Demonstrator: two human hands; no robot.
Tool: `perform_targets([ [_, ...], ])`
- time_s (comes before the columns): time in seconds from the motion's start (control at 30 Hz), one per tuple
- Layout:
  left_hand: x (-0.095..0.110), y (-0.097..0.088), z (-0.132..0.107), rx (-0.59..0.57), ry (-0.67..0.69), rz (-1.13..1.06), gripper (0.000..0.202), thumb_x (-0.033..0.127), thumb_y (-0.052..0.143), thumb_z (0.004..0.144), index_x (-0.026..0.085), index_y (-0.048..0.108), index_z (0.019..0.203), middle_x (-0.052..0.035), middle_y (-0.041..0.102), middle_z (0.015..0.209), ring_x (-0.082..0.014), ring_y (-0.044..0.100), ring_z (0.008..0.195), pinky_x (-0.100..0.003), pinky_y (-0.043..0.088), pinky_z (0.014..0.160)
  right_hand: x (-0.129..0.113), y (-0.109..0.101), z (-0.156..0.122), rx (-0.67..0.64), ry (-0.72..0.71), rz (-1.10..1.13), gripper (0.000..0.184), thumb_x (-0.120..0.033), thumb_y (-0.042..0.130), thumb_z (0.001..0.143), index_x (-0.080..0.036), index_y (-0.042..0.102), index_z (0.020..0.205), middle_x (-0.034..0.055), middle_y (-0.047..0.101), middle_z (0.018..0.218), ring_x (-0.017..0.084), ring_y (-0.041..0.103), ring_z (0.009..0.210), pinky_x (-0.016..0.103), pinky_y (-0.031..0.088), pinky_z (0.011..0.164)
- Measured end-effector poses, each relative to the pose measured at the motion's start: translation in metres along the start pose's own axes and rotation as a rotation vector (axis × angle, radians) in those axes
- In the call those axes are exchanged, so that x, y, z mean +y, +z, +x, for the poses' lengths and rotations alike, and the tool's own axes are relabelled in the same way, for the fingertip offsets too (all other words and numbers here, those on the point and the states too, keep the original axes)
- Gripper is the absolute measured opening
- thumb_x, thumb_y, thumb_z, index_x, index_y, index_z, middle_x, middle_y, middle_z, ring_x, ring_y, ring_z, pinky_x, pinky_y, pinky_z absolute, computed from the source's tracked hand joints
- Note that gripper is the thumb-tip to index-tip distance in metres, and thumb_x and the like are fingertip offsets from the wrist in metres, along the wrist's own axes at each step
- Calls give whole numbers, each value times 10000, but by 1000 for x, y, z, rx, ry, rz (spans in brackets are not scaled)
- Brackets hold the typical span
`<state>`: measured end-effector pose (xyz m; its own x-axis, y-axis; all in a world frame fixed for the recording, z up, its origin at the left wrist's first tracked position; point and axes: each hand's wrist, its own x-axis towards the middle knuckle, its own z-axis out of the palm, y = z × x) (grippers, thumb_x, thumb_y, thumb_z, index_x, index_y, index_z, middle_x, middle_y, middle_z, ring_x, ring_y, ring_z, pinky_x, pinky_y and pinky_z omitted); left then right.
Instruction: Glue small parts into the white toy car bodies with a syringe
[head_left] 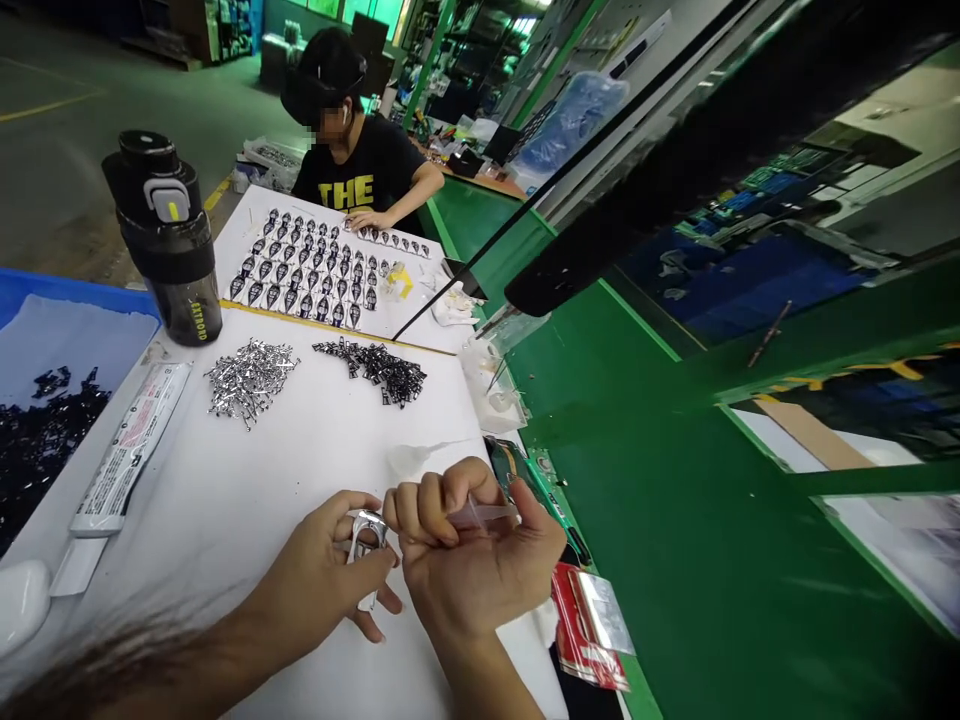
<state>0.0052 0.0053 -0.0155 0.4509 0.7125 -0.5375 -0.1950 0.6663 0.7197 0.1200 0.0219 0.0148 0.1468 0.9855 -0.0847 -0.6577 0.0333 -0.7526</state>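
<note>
Head view, bench check. Left hand [315,575] holds a small polished metal part [366,545] above the white work sheet [247,510], with the thumb across its near face and the fingers behind it. Right hand [472,575] pinches a slim clear plastic tube [480,515] between thumb and fingers. Hands are together, not apart: the right fingers sit just beside the metal part, though contact between them cannot be confirmed from this angle. Which end of the tube is its working end cannot be told.

Handling assessment: the metal part appears light, stiff and slick, with thin sections that may bend, so its outer edges offer the safest hold. The tube appears light and delicate, best held along its body.

Nearby on the sheet lie a heap of silver metal parts [251,380], a heap of dark parts [375,370] and a labelled paste tube [131,450]. Also noted: a black drinks bottle [169,240], a blue tray [75,290] holding dark pieces, and a red packet [585,630] at the edge of the green bench [637,500]. Farther off, a co-worker's hand [367,220] rests beside ordered rows of dark parts [300,270]
</note>
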Motion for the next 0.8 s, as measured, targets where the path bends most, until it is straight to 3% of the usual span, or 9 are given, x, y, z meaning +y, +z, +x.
perform_targets([
  [0.13, -1, 0, 1, 9, -8, -16, 583, 387, 781, 697, 177, 499, 1162, -41, 580, 933, -214, 722, 679, -299, 583, 476, 0, 1, -3, 16, -13, -11, 449, -571, 488, 814, -216, 534, 542, -78, 204, 422, 87, 180, 400, 249, 306, 440],
  [0.37, -3, -3, -1, -30, 41, -2, 417, 193, 700, 721, 182, 557, 1112, -41, 621, 937, -184, 693, 725, -289, 596, 519, 0, 2, -9, 15, 55, -27, 448, -595, 487, 800, -224, 515, 550, -77, 198, 428, 95, 200, 391, 255, 297, 431],
  [0.6, -6, -3, 1, 0, 47, -66, 735, 91, 709, 596, 188, 490, 1291, -58, 589, 1075, -128, 625, 698, -312, 612, 596, 6, 1, -12, 40, 76, -38, 455, -596, 491, 806, -220, 493, 550, -76, 189, 433, 92, 197, 400, 249, 299, 442],
  [0.8, -3, -4, 0, 4, 11, -69, 773, 60, 693, 572, 186, 499, 1310, -59, 583, 1075, -126, 620, 702, -312, 615, 617, 10, 1, -9, 50, 79, -47, 458, -585, 495, 806, -214, 473, 538, -72, 193, 433, 89, 195, 409, 245, 308, 443],
])
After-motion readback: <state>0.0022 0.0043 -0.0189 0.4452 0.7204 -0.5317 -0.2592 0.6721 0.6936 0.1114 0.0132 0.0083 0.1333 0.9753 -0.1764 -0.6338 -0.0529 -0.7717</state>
